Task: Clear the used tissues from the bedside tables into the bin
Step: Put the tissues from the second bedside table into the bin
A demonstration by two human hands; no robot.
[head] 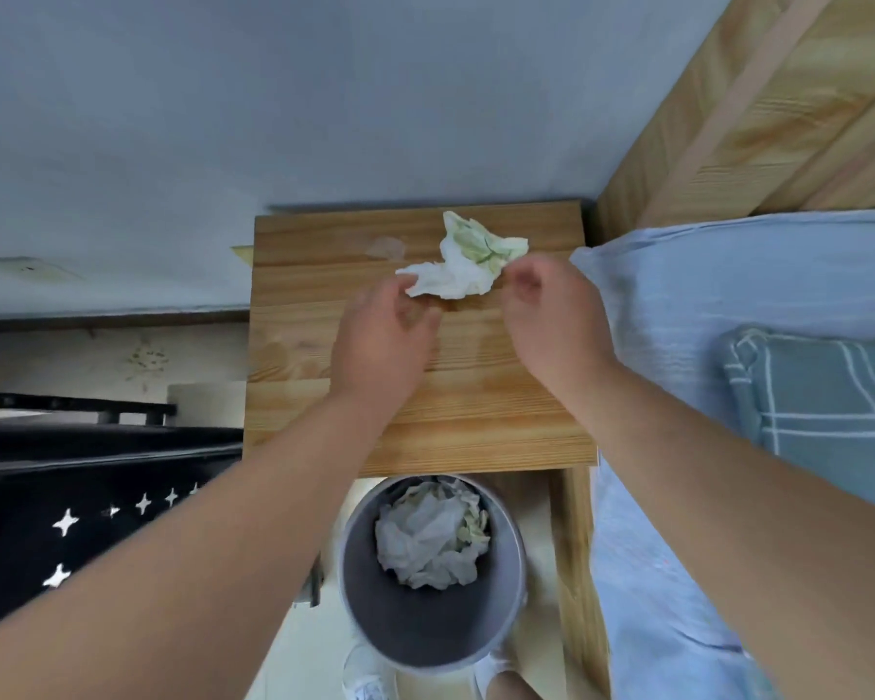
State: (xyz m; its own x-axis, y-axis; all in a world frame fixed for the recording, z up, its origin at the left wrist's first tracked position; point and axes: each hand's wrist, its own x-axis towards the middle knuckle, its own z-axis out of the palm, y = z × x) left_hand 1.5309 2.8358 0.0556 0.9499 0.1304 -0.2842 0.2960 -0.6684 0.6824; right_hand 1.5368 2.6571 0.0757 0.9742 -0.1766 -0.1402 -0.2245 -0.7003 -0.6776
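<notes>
Tissue (468, 265): crumpled, far side of bedside table (476, 396). Left hand (387, 325): fingers curled, pinching its left end. Right hand (546, 310): fingers curled at its right edge, grasp cannot be told. Bin (425, 629): near, holds discarded tissues (430, 543).

Your light is soft, even and rather dim, with a cool bluish cast, so the left hand (380, 341) and right hand (551, 315) throw only faint, diffuse shadows on the bedside table (476, 406), and the white tissue (463, 267) shows no glare. The whole picture is slightly soft, with motion smear at your fingertips and along the bin (350, 558) rim. The wide lens bends the wooden headboard (779, 118) and swells your forearms toward the bottom corners.
</notes>
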